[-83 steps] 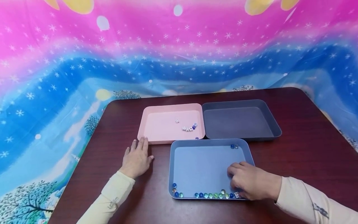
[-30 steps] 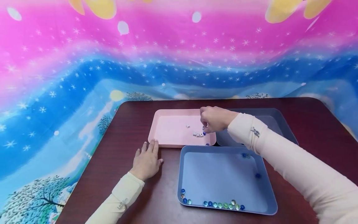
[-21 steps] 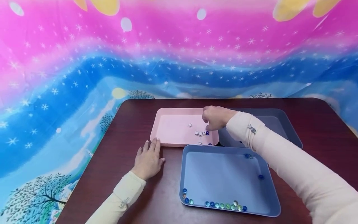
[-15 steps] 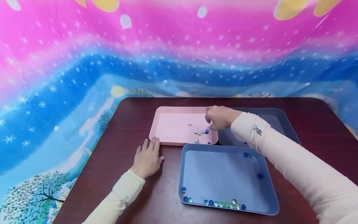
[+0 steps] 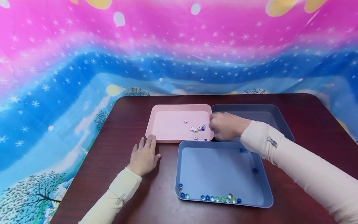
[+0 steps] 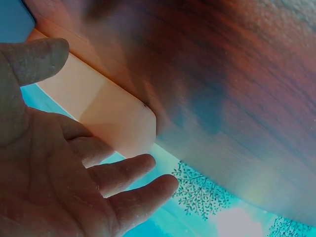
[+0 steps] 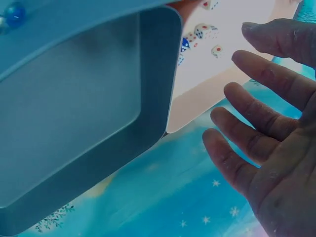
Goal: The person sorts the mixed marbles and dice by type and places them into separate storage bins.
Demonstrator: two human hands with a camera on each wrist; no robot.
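My right hand (image 5: pixel 227 125) hovers above the left end of the dark grey tray (image 5: pixel 260 118), beside the pink tray (image 5: pixel 167 124). In the right wrist view its fingers (image 7: pixel 247 138) and thumb are spread apart, with nothing between them. Several white dice and a few blue ones lie in the pink tray; one white die (image 5: pixel 195 137) sits near its front wall, left of a blue die (image 5: pixel 205 140). At the pink tray's front left corner rests my left hand (image 5: pixel 143 157), its fingers extended and empty.
In front stands a blue tray (image 5: pixel 207 171). Several glass marbles (image 5: pixel 222 199) line its near wall, others sit in the near left corner, and a few lie on the right side. A patterned cloth (image 5: pixel 179 62) hangs behind the dark wooden table (image 5: pixel 126 118).
My right hand has carried a white die from the blue tray, let it go into the pink tray, and drawn back to the right. The left hand stays at the pink tray's corner.
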